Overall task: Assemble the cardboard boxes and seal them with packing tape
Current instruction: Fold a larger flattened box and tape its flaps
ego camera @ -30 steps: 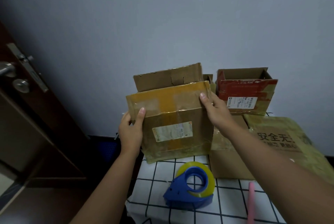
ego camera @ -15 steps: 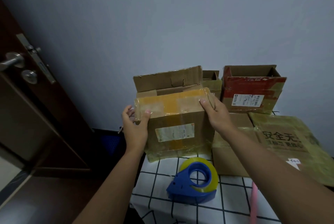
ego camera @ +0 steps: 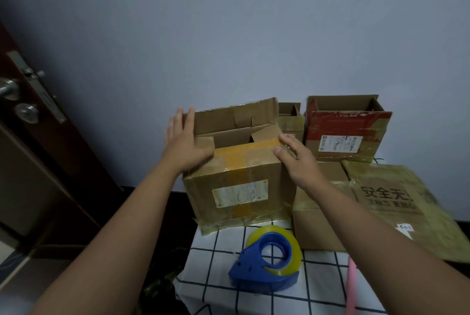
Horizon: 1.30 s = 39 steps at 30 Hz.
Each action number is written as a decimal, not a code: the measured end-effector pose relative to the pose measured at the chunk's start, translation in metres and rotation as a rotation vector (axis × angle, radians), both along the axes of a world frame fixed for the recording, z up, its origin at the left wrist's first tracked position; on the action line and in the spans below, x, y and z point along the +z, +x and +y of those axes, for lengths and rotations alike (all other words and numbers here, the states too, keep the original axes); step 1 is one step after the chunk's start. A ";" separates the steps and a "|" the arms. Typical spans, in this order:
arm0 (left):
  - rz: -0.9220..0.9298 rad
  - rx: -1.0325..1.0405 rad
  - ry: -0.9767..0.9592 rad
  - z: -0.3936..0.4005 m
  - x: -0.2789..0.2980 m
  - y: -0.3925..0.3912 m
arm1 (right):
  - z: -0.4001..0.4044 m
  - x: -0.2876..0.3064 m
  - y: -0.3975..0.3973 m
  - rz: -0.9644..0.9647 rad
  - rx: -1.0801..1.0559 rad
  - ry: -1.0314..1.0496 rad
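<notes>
Brown, tape-patched cardboard box is seen upright on the checked table, behind the blue tape dispenser, labelled long side facing the camera. Since half a second ago, the left hand has flattened against its left flap; the right hand presses the near flap, fingers straight.

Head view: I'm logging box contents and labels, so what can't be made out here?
- Held box: inside hidden by its own flaps and walls.
- Its label: print blurred.
- Small box: mostly behind the held box.
- Pink object: cut off by the bottom edge.
</notes>
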<state>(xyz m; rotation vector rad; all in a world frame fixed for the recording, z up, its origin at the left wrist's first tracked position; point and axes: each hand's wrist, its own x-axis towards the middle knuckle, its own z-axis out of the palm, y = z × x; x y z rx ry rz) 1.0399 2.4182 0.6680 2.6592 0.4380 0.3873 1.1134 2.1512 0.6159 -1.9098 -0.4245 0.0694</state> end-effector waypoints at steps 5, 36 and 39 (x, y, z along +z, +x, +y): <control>-0.024 -0.024 0.037 0.005 0.004 0.004 | 0.000 0.001 0.000 -0.004 0.015 0.006; 0.268 -0.052 0.091 -0.021 -0.034 -0.034 | 0.038 0.040 0.003 -0.449 0.342 -1.103; 0.240 -0.056 0.074 -0.020 -0.036 -0.033 | 0.033 0.035 -0.009 -0.578 0.201 -0.985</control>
